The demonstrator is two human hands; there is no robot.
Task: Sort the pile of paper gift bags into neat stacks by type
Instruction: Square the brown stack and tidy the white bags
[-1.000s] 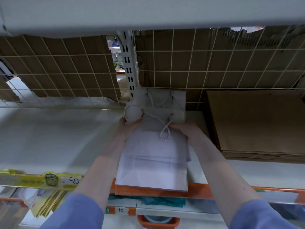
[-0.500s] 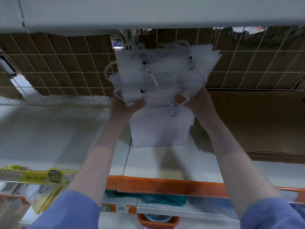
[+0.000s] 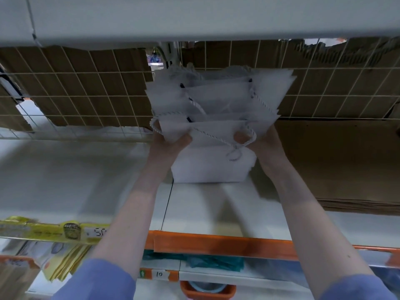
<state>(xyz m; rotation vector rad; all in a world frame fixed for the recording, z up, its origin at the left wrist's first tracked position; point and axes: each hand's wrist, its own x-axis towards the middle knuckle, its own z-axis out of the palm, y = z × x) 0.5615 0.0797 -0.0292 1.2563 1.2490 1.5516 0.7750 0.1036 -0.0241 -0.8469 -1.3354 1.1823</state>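
A bundle of white paper gift bags (image 3: pixel 216 118) with white rope handles stands upright on the white shelf (image 3: pixel 65 180), its bottom edges on the shelf and its tops fanned out toward the wire grid. My left hand (image 3: pixel 166 144) grips the bundle's left side, thumb on the front. On the other side my right hand (image 3: pixel 257 141) grips it, thumb hooked near a rope handle. A flat stack of brown paper bags (image 3: pixel 337 165) lies to the right of the white bundle.
A wire grid backed with torn brown cardboard (image 3: pixel 86 87) closes the shelf's rear. The upper shelf (image 3: pixel 194 16) hangs low overhead. An orange shelf edge (image 3: pixel 216 243) runs along the front, with a yellow price strip (image 3: pixel 54 231) at left and goods on the level below.
The white bags lay flat with their bottoms over the front edge a second ago. Both hands have lifted them upright and moved them back toward the grid, and the tops have fanned apart.
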